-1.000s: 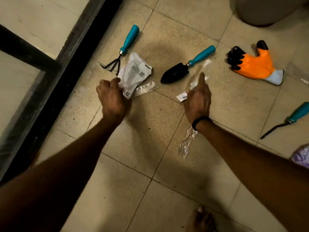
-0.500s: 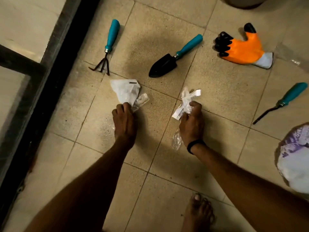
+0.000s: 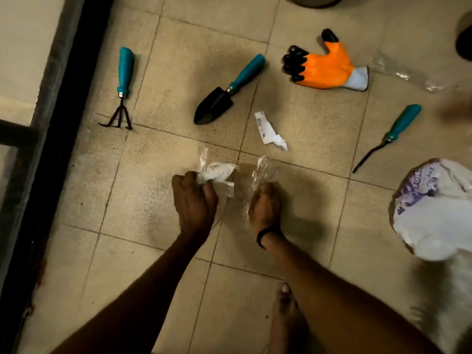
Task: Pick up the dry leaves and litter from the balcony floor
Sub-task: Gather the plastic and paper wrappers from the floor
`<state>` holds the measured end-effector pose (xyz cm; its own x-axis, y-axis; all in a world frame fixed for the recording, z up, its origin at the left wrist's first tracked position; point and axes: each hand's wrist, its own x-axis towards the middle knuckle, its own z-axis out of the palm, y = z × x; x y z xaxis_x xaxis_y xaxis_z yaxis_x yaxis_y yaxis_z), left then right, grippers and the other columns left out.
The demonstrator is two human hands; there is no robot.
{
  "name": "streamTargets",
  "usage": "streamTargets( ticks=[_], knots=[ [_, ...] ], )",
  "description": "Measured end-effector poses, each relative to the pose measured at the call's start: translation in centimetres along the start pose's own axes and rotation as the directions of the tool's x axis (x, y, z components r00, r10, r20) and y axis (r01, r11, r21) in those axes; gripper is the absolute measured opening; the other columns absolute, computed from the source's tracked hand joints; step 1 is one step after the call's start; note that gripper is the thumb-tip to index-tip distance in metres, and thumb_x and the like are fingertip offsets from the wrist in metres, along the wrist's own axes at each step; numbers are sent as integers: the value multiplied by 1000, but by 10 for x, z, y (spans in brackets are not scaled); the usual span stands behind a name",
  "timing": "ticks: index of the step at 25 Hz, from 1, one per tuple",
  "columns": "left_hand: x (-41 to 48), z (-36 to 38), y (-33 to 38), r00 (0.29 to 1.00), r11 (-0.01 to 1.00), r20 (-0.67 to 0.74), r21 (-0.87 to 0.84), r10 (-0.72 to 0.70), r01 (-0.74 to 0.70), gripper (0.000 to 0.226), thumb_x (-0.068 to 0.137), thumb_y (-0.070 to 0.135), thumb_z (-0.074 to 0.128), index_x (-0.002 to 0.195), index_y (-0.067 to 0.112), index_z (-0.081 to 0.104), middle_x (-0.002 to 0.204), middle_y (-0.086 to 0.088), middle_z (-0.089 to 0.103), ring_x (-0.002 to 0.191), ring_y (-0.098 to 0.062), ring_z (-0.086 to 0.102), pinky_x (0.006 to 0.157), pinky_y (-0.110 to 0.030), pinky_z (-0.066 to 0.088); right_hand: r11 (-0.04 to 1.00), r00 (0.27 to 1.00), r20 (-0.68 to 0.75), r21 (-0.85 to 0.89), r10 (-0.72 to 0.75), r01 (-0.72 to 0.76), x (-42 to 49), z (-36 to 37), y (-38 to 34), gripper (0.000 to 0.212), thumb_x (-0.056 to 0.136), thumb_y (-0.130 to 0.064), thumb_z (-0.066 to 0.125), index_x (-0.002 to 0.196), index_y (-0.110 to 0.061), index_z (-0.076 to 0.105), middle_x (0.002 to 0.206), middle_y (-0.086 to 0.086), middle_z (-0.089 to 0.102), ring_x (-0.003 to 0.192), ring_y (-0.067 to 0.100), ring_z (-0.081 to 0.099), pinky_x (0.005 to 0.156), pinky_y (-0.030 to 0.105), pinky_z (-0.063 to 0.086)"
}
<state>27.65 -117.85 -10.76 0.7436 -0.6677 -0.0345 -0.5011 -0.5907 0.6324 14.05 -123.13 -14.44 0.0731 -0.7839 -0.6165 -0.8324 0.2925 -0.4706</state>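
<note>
Left hand (image 3: 194, 200): fist round crumpled white wrapper (image 3: 217, 172). Right hand (image 3: 265, 205): clutching clear film (image 3: 258, 177). Advice: bunch both tight, then collect paper label (image 3: 268, 131), mid-floor.

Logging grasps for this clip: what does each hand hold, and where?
The left hand grips a crumpled white wrapper by its near end; the right hand grips a clear plastic wrapper by its lower end.

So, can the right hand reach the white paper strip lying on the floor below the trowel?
Probably yes. The paper strip lies on open tile just ahead of the right hand, with nothing between them. But that hand grips clear plastic, so pinching more may be awkward.
</note>
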Motion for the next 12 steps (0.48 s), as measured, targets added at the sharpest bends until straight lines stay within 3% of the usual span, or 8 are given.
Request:
streamTargets(
  ticks=[3,5,8,10,12],
  knots=[
    [34,33,61,963,982,199,6,183,-188,21,91,14,57,108,3,57,124,-20,44,95,-14,43,69,-23,38,995,988,-142,58,-66,75,-36,-9,34,28,95,-24,42,107,-3,56,102,15,57,96,28,55,78,32,41],
    [54,70,89,898,957,356,36,258,-289,36,89,8,58,124,8,51,143,-20,32,97,-27,53,70,-34,47,994,973,-230,112,21,5,-48,-28,58,11,95,-13,46,99,-8,56,90,6,56,87,26,58,72,28,39],
    [60,134,78,808,941,563,146,174,-304,67,90,10,52,151,30,31,154,-14,24,111,-48,53,90,-54,51,942,902,-338,286,271,-176,-48,-69,91,21,93,-3,47,112,-9,54,102,10,63,96,30,62,75,27,42],
    [47,158,62,804,934,575,184,151,-306,58,94,22,49,147,38,35,148,-11,32,115,-46,52,92,-56,50,889,815,-451,431,362,-156,-36,-109,114,35,93,-2,46,127,-7,50,117,16,62,105,32,60,83,26,41],
    [25,158,66,830,954,534,131,160,-269,42,96,24,52,137,27,47,133,-15,42,108,-41,53,88,-52,50,859,685,-575,489,448,-151,-8,-157,140,44,92,-7,47,136,-8,44,116,17,61,105,33,59,84,24,38]
  ],
)
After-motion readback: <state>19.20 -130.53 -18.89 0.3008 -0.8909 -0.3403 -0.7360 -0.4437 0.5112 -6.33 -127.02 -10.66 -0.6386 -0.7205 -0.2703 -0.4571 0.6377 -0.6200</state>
